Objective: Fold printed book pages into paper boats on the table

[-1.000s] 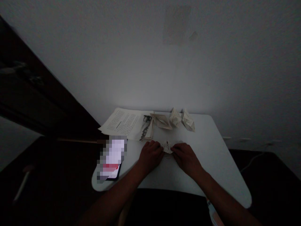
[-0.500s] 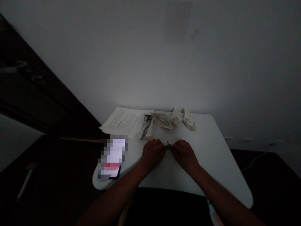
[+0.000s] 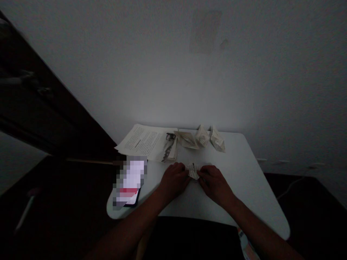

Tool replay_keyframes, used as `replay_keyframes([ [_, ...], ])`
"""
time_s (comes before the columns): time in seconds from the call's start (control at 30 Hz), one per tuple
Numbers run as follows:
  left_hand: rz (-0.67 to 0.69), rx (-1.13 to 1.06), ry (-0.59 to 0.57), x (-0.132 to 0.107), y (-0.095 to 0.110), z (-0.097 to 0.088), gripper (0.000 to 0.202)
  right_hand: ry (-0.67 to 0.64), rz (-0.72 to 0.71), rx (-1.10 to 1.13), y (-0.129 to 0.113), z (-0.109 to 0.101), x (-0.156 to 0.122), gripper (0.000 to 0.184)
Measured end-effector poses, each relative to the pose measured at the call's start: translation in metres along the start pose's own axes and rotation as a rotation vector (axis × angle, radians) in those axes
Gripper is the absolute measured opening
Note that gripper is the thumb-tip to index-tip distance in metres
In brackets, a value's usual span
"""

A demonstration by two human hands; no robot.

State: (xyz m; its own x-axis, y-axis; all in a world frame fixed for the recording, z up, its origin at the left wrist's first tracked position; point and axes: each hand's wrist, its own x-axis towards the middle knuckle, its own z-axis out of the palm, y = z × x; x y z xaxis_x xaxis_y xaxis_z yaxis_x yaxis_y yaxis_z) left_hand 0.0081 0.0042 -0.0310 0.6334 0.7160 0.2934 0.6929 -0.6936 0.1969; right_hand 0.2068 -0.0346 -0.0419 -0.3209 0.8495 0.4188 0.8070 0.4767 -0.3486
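Note:
Between my hands, low over the white table, is a small folded piece of printed paper. My left hand grips its left side, fingers closed on the edge. On the other side, my right hand pinches the right edge between thumb and fingers. Parts of the paper are hidden under the fingertips. Behind my hands stand folded paper boats made of printed pages: one low and wide, a second beside it, and a third farthest right.
A stack of printed sheets with a dark picture lies at the back left. Near the left edge is a phone, its lit screen blurred out. The wall rises behind the table; a dark door is at left.
My hands have drawn slightly apart, the left one moving a little left and the right one a little right. More of the folded paper's printed face shows between them.

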Motion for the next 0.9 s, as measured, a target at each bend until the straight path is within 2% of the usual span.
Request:
replay_keyframes([
  [0.1,-0.032,-0.055,-0.009,-0.006,0.001,-0.007,0.026,-0.017,-0.015,0.002,-0.004,-0.004,-0.005,0.030],
  [0.3,-0.181,-0.145,-0.042,0.000,0.004,-0.006,0.023,0.025,0.066,0.008,-0.002,-0.001,0.002,0.022],
  [0.4,-0.285,-0.163,-0.067,0.008,0.007,-0.007,0.035,0.050,0.133,0.008,0.003,0.003,0.006,0.030],
  [0.53,-0.310,-0.200,-0.098,0.015,0.010,-0.008,0.050,0.033,0.187,0.015,0.009,0.006,0.008,0.039],
  [0.6,-0.313,-0.254,-0.107,0.018,0.009,-0.008,0.049,0.034,0.228,0.079,0.007,0.004,0.011,0.036],
  [0.7,-0.330,-0.441,-0.093,0.022,0.006,-0.006,0.045,0.034,0.395,0.248,0.002,-0.001,0.017,0.031],
  [0.83,-0.318,-0.747,-0.110,0.028,0.002,-0.003,0.018,-0.048,0.558,0.534,-0.005,-0.007,0.027,0.028],
  [0.9,-0.307,-0.824,-0.102,0.029,0.000,-0.002,0.026,-0.056,0.575,0.655,-0.005,-0.006,0.029,0.029],
])
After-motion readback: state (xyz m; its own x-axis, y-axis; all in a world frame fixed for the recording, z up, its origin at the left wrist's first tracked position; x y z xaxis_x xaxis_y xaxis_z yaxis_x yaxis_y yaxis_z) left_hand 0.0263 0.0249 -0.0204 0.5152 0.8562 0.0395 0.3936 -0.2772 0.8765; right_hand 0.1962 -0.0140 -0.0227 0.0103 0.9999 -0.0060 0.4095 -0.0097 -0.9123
